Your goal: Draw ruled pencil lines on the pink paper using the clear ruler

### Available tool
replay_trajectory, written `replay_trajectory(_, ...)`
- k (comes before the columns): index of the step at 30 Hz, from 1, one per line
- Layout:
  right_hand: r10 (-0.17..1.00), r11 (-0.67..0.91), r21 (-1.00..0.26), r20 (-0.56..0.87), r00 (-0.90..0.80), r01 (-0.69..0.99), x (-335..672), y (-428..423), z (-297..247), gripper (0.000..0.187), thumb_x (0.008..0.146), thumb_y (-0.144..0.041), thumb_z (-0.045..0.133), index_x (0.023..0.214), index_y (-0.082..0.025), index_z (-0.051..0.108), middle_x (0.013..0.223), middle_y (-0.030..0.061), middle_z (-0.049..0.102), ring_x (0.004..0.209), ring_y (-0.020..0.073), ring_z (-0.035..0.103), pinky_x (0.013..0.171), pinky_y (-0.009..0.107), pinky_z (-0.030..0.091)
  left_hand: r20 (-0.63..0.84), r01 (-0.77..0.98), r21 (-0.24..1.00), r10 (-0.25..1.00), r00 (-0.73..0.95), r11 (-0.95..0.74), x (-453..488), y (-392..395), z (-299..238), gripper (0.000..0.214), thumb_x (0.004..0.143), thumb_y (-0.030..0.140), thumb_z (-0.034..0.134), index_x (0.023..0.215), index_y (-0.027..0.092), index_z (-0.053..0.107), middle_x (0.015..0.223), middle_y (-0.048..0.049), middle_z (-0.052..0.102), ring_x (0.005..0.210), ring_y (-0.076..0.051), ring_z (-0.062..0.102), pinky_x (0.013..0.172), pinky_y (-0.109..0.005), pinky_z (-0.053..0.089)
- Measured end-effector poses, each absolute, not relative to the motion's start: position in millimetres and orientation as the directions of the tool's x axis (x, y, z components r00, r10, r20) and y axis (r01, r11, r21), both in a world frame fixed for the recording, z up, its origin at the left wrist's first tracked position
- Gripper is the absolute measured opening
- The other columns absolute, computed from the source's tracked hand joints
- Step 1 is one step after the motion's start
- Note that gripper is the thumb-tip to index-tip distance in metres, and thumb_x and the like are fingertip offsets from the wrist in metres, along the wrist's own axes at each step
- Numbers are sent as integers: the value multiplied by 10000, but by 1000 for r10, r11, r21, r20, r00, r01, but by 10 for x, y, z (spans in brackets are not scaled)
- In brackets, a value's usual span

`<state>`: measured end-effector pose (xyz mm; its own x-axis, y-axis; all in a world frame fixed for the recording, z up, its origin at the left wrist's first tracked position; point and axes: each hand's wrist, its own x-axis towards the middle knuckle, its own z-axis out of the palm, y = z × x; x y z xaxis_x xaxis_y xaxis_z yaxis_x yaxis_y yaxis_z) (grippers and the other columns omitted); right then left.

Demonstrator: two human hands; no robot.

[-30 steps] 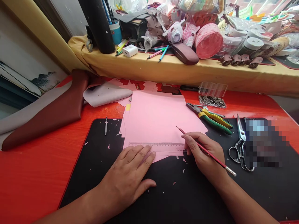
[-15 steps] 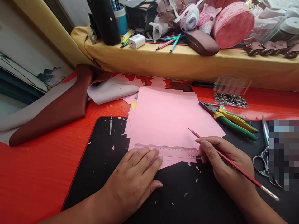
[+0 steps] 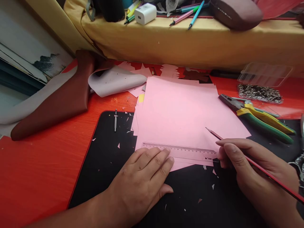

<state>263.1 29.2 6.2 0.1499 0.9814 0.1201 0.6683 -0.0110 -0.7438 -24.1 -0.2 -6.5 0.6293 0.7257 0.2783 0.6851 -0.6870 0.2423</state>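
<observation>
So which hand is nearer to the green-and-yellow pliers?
Right. The right hand, holding the pencil, is just below the pliers in the picture; the left hand is farther off, to their lower left, resting on the ruler.

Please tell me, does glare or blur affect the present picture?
Head view: the pink paper looks palest around its middle; head view: pale glare lies on the red table at right; head view: the numbers on the ruler are too small to read, and the clear box looks slightly soft.

Pencil (image 3: 261,169) and scissors (image 3: 301,158) are cut off by the view's right edge
</observation>
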Motion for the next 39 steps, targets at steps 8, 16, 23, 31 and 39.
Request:
replay_trajectory(8,986,75,-795,148,73,603,2638,338,29,325,1072,-534,684,945,-267,817,596,1,684,519,190,643,533,305,529,295,671,242,712,637,-701,-250,-11,-182,391,1157,391,545,1412,140,702,1459,-145,729,1328,-324,647,1145,-489,500)
replay_trajectory(16,981,122,-818,184,54,563,2627,355,13,290,1052,-455,695,920,-234,827,603,-11,698,529,174,646,593,290,538,274,660,243,703,656,-711,-230,77,-140,397,1172,395,503,1421,131,663,1391,-167,734,1244,-325,673,1071,-516,541)
replay_trajectory(23,979,158,-832,202,26,531,2636,356,-18,274,1054,-424,685,925,-223,820,639,-8,727,548,170,661,598,285,529,248,664,123,670,699,-738,-212,78,-84,401,1156,400,548,1407,112,669,1398,-177,735,1242,-341,677,1062,-514,545)
replay_trajectory(31,977,176,-856,213,22,486,2643,352,-57,268,1058,-414,674,932,-225,816,672,-13,737,524,153,634,605,293,509,181,689,88,692,699,-719,-163,172,-75,491,1116,477,632,1449,117,657,1441,-179,714,1296,-352,658,1095,-517,541)
replay_trajectory(39,983,146,-886,179,33,440,2649,356,-38,255,1054,-407,686,920,-225,803,679,-25,723,523,139,633,585,281,487,207,732,73,728,653,-677,-105,274,-164,557,1134,543,566,1480,115,651,1491,-179,697,1351,-366,628,1151,-554,507)
